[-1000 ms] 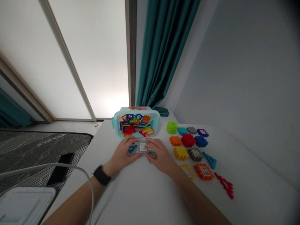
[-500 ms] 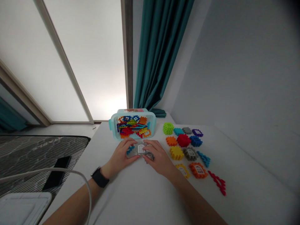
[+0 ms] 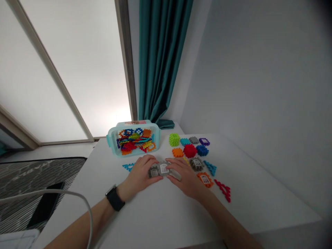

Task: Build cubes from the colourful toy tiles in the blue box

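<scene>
Both hands meet over the white table with grey interlocking building pieces between their fingers. My left hand (image 3: 143, 174), a dark watch on its wrist, closes on a darker grey window piece (image 3: 154, 172). My right hand (image 3: 185, 178) has its fingers on the lighter grey window piece (image 3: 164, 168), right beside the darker one. Whether the two are locked together I cannot tell. A light blue triangular piece (image 3: 128, 167) lies just left of my left hand. Part of a yellow piece (image 3: 186, 161) shows behind my right hand.
An open light blue box (image 3: 111, 138) full of coloured pieces stands at the back. To the right lie several pieces: a lime green ball-like one (image 3: 174, 139), a red one (image 3: 190, 150), an orange window one (image 3: 205, 179) and a red triangular one (image 3: 223, 190). A white cable (image 3: 64, 192) crosses the lower left.
The view has swung right. The darker grey window piece has gone from my right hand's side to my left hand's. The blue triangular piece, before partly under my left hand, now shows left of it.
</scene>
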